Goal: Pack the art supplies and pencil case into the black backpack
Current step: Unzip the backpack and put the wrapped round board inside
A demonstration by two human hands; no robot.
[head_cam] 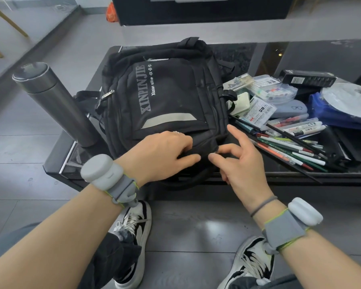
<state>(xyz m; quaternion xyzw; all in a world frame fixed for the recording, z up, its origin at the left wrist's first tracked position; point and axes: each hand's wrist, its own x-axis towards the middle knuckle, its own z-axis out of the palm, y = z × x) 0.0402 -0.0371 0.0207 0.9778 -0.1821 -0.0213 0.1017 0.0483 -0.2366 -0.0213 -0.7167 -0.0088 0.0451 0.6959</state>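
Observation:
The black backpack lies flat on a low black glass table, its printed front facing up and its zips looking closed. My left hand presses on the bag's near end, gripping the fabric. My right hand is beside it, thumb and forefinger pinching a small metal zip pull at the bag's near right corner. To the right lies a heap of pens and pencils, a blue-grey case with a glasses print, and a clear box of small paint tubes.
A tall steel flask stands at the table's left corner beside the bag. A black box, blue fabric and a grey round plate lie at the far right. My feet in black-and-white sneakers rest on the grey tile floor below.

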